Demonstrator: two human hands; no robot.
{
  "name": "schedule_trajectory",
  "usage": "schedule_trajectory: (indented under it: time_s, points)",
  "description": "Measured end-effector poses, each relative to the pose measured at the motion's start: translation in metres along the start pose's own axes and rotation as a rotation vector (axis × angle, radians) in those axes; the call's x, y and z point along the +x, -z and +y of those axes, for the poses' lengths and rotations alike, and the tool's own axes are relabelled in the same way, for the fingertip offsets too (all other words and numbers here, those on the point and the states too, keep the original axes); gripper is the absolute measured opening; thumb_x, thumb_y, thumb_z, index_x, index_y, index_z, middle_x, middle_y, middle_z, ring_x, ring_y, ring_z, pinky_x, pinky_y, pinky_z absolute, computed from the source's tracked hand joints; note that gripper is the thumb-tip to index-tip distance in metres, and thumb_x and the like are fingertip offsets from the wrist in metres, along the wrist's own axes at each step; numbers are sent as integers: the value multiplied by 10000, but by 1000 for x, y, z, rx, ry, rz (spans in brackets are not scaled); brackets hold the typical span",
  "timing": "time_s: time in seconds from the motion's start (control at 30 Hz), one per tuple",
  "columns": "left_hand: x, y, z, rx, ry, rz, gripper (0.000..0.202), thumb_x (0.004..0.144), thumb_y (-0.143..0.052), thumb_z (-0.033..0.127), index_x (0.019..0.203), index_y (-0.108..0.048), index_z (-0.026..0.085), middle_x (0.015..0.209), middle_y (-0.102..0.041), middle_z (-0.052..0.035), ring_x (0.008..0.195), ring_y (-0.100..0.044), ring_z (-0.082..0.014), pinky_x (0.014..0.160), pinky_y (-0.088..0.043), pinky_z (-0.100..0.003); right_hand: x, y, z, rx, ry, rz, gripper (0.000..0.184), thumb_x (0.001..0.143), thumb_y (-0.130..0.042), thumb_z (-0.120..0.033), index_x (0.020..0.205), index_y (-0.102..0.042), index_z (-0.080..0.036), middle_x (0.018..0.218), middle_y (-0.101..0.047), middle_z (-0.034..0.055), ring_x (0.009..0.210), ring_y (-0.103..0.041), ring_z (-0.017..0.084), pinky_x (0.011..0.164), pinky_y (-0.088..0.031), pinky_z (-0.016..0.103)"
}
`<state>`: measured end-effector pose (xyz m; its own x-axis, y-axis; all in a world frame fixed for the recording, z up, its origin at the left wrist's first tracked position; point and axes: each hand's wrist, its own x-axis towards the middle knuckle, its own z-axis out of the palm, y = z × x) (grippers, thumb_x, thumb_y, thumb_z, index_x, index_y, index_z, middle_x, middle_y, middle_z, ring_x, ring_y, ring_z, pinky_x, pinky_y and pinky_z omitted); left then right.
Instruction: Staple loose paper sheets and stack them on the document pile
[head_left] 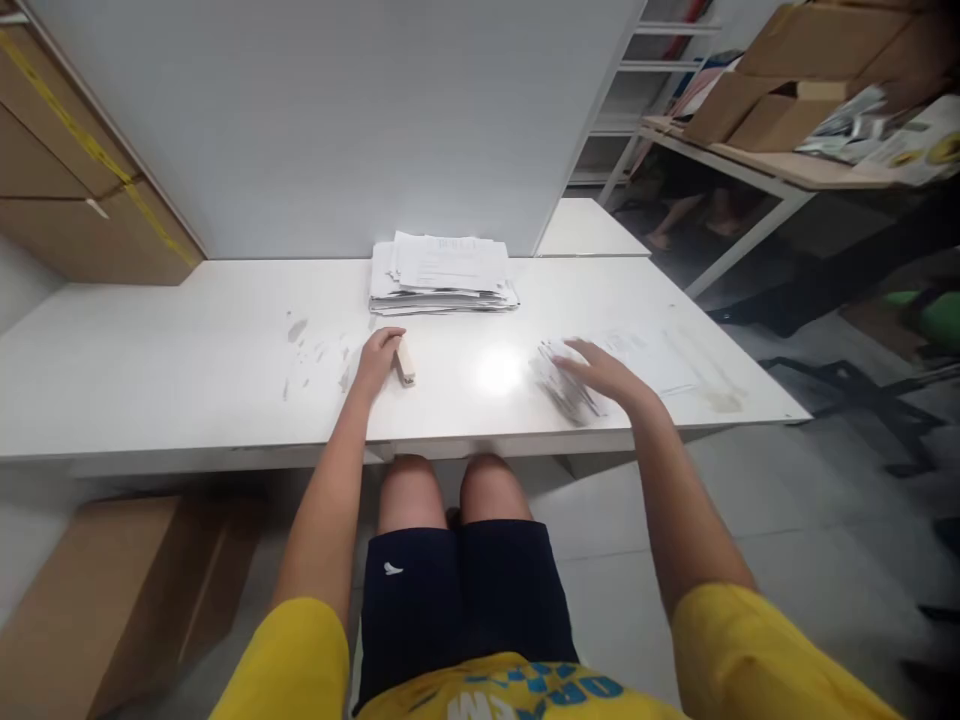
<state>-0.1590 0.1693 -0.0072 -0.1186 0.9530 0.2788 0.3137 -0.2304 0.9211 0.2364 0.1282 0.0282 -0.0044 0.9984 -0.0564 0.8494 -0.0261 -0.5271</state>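
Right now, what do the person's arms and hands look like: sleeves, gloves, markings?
Left hand and right hand are bare: no gloves, nothing visible on the wrists. Forearms are uncovered; short yellow sleeves end above the elbows.

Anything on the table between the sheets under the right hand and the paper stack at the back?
Nothing visible. Between the loose sheets under the right hand and the paper stack there is only bare table with a bright glare. The beige block by the left hand lies off to the side.
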Motion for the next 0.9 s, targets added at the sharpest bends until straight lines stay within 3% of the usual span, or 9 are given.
schedule_trajectory:
  time_s: [0.07,0.17,0.3,0.43,0.53,0.63,0.7,0.8,0.9]
  points:
    - [-1,0,4,81,-99,-25,314,853,-520,333,1084,-698,216,1229,-679,-76,1214,-591,-270,1088,-438,-441,-43,-3,45,1,-263,75,856,844,-569,-618,1504,-431,-91,1578,-351,225,1455,-339,411,1160,-280,599]
    - [-6,1,11,277,-391,-62,377,886,-523,423,1175,-668,230,1331,-636,-77,1396,-444,-287,1197,-306,-487,-77,-29,73,-13,-290,313,786,821,-600,-532,1476,-467,-118,1593,-341,182,1489,-276,386,1195,-104,652]
    - [-15,0,18,494,-614,-94,385,912,-494,471,1169,-670,244,1301,-649,-86,1377,-459,-287,1184,-312,-502,-82,-59,65,39,-225,668,491,877,-481,-459,1212,-684,-162,1379,-622,129,1335,-516,302,1191,-172,591]
    - [-18,-2,19,496,-546,-55,364,898,-481,409,1145,-683,232,1248,-670,-89,1311,-510,-282,1142,-364,-489,-89,-68,52,98,-245,808,498,916,-378,-436,1047,-746,-128,1082,-751,177,1051,-682,317,1022,-424,514]
    - [-18,-2,19,436,-487,-35,339,888,-489,372,1108,-698,222,1185,-689,-99,1246,-545,-279,1122,-379,-466,-109,-73,27,87,-144,849,537,957,-338,-454,1052,-746,-118,1025,-748,210,969,-701,334,874,-501,456]
    - [-15,-3,17,368,-401,-53,329,880,-498,348,1097,-703,208,1172,-691,-109,1193,-564,-279,1107,-389,-450,-133,-83,-20,29,132,803,471,1004,-337,-408,1073,-743,-180,1071,-750,159,1011,-701,288,943,-477,440]
    - [-13,-5,14,340,-315,-88,317,863,-514,326,1086,-706,208,1187,-688,-104,1188,-564,-278,1108,-390,-441,-142,-92,-56,10,334,637,409,1016,-364,-353,1077,-746,-218,1129,-747,114,1084,-683,255,999,-449,427]
    - [-10,-6,9,305,-233,-143,297,859,-526,303,1070,-713,212,1246,-665,-100,1238,-537,-281,1135,-363,-441,-136,-110,-100,6,489,415,399,1026,-360,-296,1116,-743,-229,1217,-723,81,1193,-636,233,1071,-401,428]
    - [-10,-6,8,298,-230,-206,276,864,-544,294,1057,-729,226,1312,-632,-92,1294,-483,-290,1175,-310,-461,-120,-130,-121,6,629,235,400,1036,-354,-283,1175,-723,-214,1282,-694,64,1249,-600,213,1102,-378,414]
